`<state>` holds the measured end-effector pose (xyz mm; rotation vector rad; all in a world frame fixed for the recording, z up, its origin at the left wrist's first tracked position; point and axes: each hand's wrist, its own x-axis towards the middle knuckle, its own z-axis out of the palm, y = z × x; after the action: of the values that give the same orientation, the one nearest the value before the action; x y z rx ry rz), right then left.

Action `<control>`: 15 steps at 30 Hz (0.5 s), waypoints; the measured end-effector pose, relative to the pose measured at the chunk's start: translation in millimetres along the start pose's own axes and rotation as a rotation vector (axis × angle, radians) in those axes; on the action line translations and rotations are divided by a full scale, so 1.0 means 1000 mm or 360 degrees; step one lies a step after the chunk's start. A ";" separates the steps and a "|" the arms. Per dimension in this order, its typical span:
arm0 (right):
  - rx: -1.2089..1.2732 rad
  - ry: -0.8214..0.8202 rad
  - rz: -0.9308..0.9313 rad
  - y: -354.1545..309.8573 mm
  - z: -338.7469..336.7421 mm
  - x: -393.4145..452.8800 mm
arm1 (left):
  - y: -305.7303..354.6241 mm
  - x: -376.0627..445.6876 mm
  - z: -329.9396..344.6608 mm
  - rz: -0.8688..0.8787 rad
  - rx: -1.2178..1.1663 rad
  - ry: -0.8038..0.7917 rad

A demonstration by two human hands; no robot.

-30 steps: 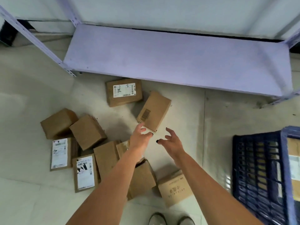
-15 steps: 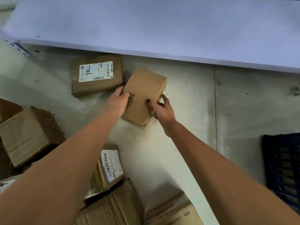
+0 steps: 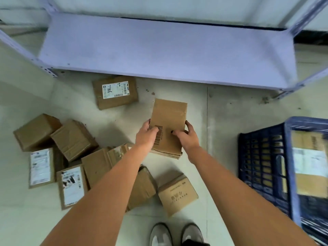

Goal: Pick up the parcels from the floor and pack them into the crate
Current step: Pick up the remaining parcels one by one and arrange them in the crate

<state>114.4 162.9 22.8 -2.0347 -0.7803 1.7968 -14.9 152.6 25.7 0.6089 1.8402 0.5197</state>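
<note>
- The held box (image 3: 168, 121), plain brown cardboard and oblong, is lifted above the pale floor (image 3: 230, 139) between both hands, roughly midway between the pile of parcels and the crate.
- Its long axis runs away from the person, the far end toward the shelf (image 3: 159, 50), the near end toward the wrists; the broad face is turned up and carries a black barcode near its left edge.
- The near end shows a seam of folded flaps, slightly frayed.
- The left hand (image 3: 146, 134) grips the box's left side, thumb on the top face by the barcode, fingers wrapped round the edge.
- The right hand (image 3: 186, 135) grips the right side, thumb on top, fingers curled round the edge; the nails are dark.
- The crate (image 3: 262, 166) is dark blue plastic with a latticed wall, standing at the right; a labelled brown carton already lies inside it.
- A flat box with a white label (image 3: 115, 92) reading "98LL" lies on the floor just before the shelf, apart from the rest.
- The pile of parcels (image 3: 74, 151) sits at the left: brown cardboard boxes tumbled against one another, two of them with white labels facing up.
- One small box (image 3: 177, 194) with printed lettering lies near the shoes (image 3: 177, 235), tilted.
- The shelf is a smooth, lilac-grey metal board on slotted posts.
</note>
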 end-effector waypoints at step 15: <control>0.0108 0.0114 0.0063 -0.036 -0.110 -0.169 | 0.093 -0.194 0.004 -0.0037 0.0021 -0.0168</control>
<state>205.2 105.4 197.1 -2.0719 -0.6544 1.7364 60.7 102.4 220.6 0.6118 1.7504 0.4517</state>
